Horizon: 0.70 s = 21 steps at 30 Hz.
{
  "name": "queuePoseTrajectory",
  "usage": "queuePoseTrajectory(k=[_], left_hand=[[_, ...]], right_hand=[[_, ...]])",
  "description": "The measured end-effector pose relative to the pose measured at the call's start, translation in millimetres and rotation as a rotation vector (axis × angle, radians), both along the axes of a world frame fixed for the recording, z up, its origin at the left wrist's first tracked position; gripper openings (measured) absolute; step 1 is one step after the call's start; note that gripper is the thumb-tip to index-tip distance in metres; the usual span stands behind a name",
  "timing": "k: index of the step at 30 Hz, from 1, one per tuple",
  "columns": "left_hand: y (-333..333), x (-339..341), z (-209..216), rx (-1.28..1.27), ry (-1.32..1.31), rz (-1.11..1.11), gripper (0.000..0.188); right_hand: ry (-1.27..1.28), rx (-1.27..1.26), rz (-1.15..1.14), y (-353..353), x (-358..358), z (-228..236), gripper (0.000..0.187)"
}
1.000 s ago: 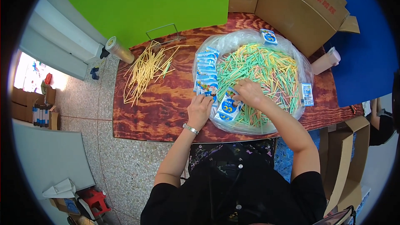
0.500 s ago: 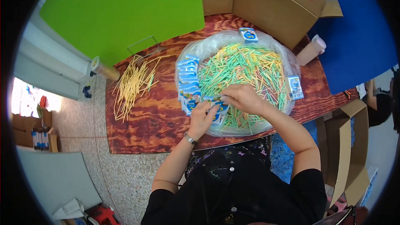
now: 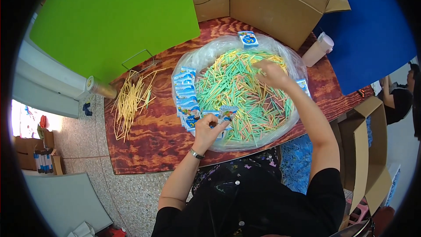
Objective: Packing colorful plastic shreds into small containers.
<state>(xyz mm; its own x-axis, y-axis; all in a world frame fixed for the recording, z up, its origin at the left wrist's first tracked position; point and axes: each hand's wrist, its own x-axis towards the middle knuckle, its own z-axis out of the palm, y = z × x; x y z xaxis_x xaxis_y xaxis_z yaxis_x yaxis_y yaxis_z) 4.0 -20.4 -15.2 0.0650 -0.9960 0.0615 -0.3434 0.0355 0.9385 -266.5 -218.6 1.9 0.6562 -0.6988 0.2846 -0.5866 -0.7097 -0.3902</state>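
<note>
well, the left hand [image 3: 206, 132] is pinching a small blue-and-white packet [image 3: 227, 113] between thumb and finger, at the near left edge of a big heap of sticks [image 3: 245, 98]. the right hand [image 3: 271, 74] is over the far right part of that heap (it is blurred, so i cannot tell whether its fingers are spread or closed on anything). the sticks, green, yellow and pinkish, lie in a clear plastic bag [image 3: 199, 55] whose crumpled rim makes a ring on the bench [image 3: 153, 151]. along the bag's left side a row of packets [image 3: 186, 92] overlaps from far to near, ending close to the left hand. a blue-and-white pack [image 3: 248, 39] sits on the far rim, and a second pack [image 3: 303, 85] shows at the right rim, beside the right forearm. well left of the bag lies a loose pile of pale yellow straws [image 3: 129, 101], with a wire stand [image 3: 134, 58] at its far side and a clear tub [image 3: 101, 88] to its left. at the far right, a pale pink bottle [image 3: 316, 52] is near a large cardboard box [image 3: 267, 13].
</note>
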Motion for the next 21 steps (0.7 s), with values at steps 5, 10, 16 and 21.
queuePoseTrajectory(k=[5, 10, 16, 21], left_hand=[[7, -1, -3, 0.055, 0.036, 0.005, 0.029], [9, 2, -3, 0.091, 0.095, 0.011, 0.02], [9, 2, -10, 0.017, 0.06, 0.007, 0.034], [15, 4, -5, 0.037, 0.064, 0.031, 0.037]], right_hand=[[0.624, 0.063, -0.391, -42, -11, -20, 0.047], [0.705, 0.101, -0.353, -45, 2, -21, 0.044], [0.742, 0.08, -0.291, -56, -12, -32, 0.039], [0.689, 0.019, -0.368, -58, -10, -44, 0.03]])
